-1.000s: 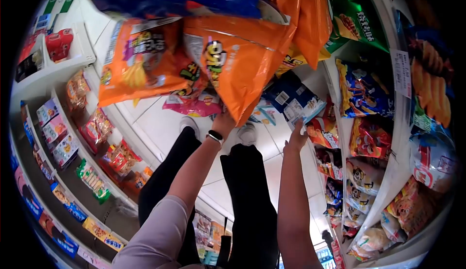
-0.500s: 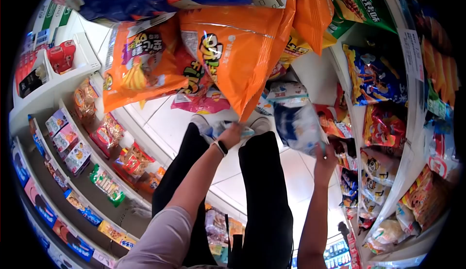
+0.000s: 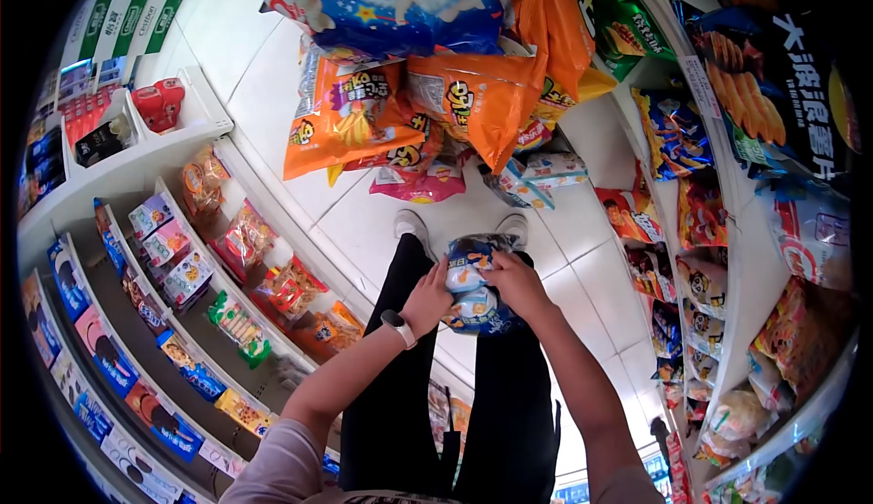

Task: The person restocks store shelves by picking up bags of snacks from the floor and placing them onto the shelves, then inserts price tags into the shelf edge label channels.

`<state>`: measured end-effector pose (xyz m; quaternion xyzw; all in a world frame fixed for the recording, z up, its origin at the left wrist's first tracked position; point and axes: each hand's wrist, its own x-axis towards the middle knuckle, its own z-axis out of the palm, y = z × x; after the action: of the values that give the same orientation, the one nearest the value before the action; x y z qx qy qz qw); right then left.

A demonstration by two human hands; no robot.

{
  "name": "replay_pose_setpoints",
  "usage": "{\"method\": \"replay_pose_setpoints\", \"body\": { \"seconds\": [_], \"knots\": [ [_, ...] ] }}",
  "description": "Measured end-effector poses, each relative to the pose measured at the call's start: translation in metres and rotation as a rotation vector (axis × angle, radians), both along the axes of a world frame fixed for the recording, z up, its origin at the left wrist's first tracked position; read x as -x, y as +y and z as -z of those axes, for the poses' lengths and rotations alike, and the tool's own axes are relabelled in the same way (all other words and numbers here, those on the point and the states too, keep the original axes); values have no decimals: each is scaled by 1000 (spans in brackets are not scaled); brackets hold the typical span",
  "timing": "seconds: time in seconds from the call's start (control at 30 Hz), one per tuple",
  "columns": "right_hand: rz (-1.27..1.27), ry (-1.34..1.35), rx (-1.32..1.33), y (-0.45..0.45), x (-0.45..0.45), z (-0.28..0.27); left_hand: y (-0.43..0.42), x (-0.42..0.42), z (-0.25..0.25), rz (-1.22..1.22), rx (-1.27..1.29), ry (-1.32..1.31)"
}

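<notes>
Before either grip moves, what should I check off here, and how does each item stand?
1. Left grip on the held bag: ok, at its left side.
2. Right grip on the held bag: ok, at its right side.
3. One grip free: not ok, both are on the same bag.
4. Both grips clear of the orange bags: ok, those lie farther ahead, beyond the shoes.
5. Front of the held bag fully readable: not ok, fingers cover part of it.
6. Held bag clear of the trousers: cannot tell, it overlaps them in this view.
</notes>
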<state>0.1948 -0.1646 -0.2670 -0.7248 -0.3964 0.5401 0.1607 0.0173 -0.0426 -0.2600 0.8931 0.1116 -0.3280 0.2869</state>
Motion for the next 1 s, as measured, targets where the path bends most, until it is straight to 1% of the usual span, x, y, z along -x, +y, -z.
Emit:
{"method": "replay_pose_setpoints", "body": {
  "seconds": [0.03, 0.07, 0.1, 0.13, 0.17, 0.2, 0.23, 0.27, 0.33, 0.4, 0.47, 0.5, 0.6, 0.63, 0.67, 0.73, 0.83, 0.97, 1.0],
  "knots": [
    [30, -66, -188, -3, 2, 2, -1, 2, 5, -29, 15, 44],
    [22, -71, -220, -3, 2, 3, -4, 6, 9, -60, 32, 87],
    [13, -76, -250, -1, -2, 3, -5, 3, 5, -20, -57, -6],
    [5, -80, -277, -1, -4, 5, -6, -1, 4, 3, -20, 53],
    [-3, -65, -209, 1, -6, 8, -8, -5, 3, 28, 20, 113],
    [-17, 28, -139, 6, -18, 6, -8, -10, 2, 54, 59, 170],
    [139, 97, -193, 2, -26, 18, -10, -13, -1, 60, 1, 43],
    [295, 170, -247, -2, -31, 34, -9, -15, -2, 29, 21, 72],
    [709, 62, -252, -6, -42, 68, -7, -17, 3, -27, 64, 133],
    [1256, 155, 198, -10, -59, 101, -4, -8, 14, -30, 51, 61],
    [1698, 230, 415, -14, -67, 138, -4, 3, 27, -26, 29, 36],
    [1746, 248, 418, -19, -67, 155, -1, 7, 30, -22, 41, 42],
    [1673, 522, 375, -16, -73, 191, -1, 16, 41, -47, 37, -14],
    [1606, 599, 354, 3, -73, 173, -2, 19, 44, -56, 34, -14],
    [1544, 546, 319, 3, -65, 195, -3, 21, 47, -63, 36, -4],
    [1573, 475, 394, 28, -60, 195, -5, 21, 53, -77, 39, 5],
    [1676, 488, 503, 48, -61, 228, -4, 15, 54, -103, 49, 9],
    [1880, 525, 474, 50, -64, 262, -1, 4, 50, -106, 34, 17],
    [1907, 447, 446, 44, -60, 277, -1, 2, 51, -105, 35, 14]
  ]
}}
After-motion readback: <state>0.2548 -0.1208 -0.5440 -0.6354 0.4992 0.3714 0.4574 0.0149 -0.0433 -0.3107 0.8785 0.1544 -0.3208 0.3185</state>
